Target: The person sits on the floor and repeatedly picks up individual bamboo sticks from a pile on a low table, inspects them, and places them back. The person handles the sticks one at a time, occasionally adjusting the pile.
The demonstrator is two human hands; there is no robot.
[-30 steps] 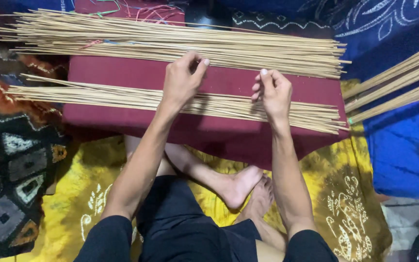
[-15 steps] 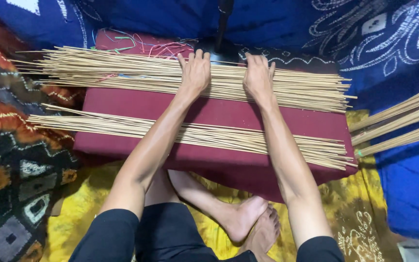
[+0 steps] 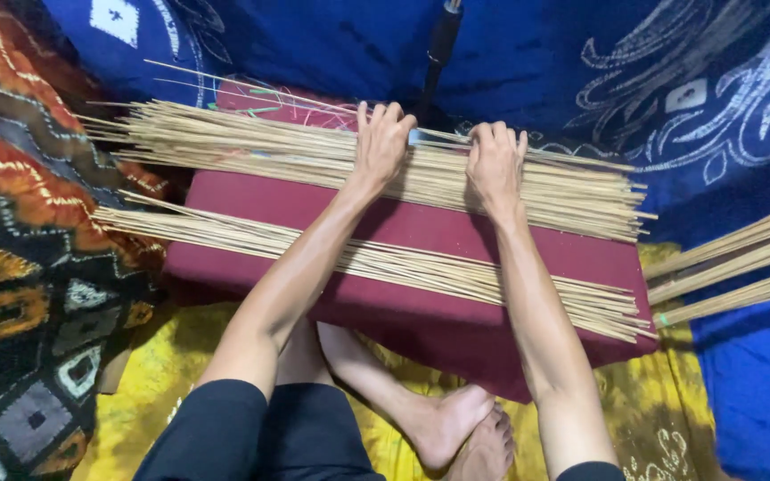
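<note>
far pile: big heap of thin bamboo sticks [image 3: 314, 156] lying along the back edge of the maroon cushion [image 3: 456, 312], most of the stock sits here, so looks like plenty left to go through

near pile: thinner row of sticks [image 3: 385, 263] along the front edge, well apart from the far one, maybe the finished lot

left hand [image 3: 381, 142]: flat, fingers spread, pressing on the far pile, not gripping

right hand [image 3: 495, 160]: same, palm down on the far pile

side: 1 more bundle [image 3: 741, 263] off right on the blue cloth [image 3: 581, 53]
</note>
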